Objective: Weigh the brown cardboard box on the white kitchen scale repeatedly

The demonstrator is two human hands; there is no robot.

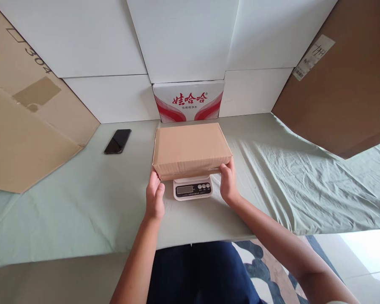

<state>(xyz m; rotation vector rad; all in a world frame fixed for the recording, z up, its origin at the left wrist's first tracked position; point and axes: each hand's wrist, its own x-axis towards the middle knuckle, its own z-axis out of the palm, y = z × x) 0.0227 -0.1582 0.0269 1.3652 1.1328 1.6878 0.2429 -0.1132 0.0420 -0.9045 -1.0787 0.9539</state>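
1. Forearms reach in from the bottom edge, over dark trousers and a patterned rug, toward a table under a pale green cloth (66,211).
2. Left hand (154,197) sits at the box's near left corner. Its fingers are loosely curled, thumb up against the corner; it touches the cardboard, and whether it truly clamps it cannot be told.
3. Centre: a plain brown box (191,148), closed, lies flat on a small white scale (193,188). Only the scale's front strip, with display and buttons, shows beneath the near edge; the box overhangs it on every visible side.
4. Right hand (228,182) mirrors the left at the near right corner, fingertips on the lower edge, thumb along the side. It is partly open, steadying rather than squeezing.
5. Handling, as a judgement: corrugated card looks stiff at corners and edges, softer mid-panel, dry and not slippery. Weight is unknown, though a kitchen-type scale bears it without visible tilt, so probably light to moderate. The overhang means it could tip; the two short ends, low down, are the best places to hold.
6. Around it: a black phone (118,141) lies well apart to the left, a red-and-white carton (188,101) stands just behind the box, and brown cardboard sheets lean at both sides.
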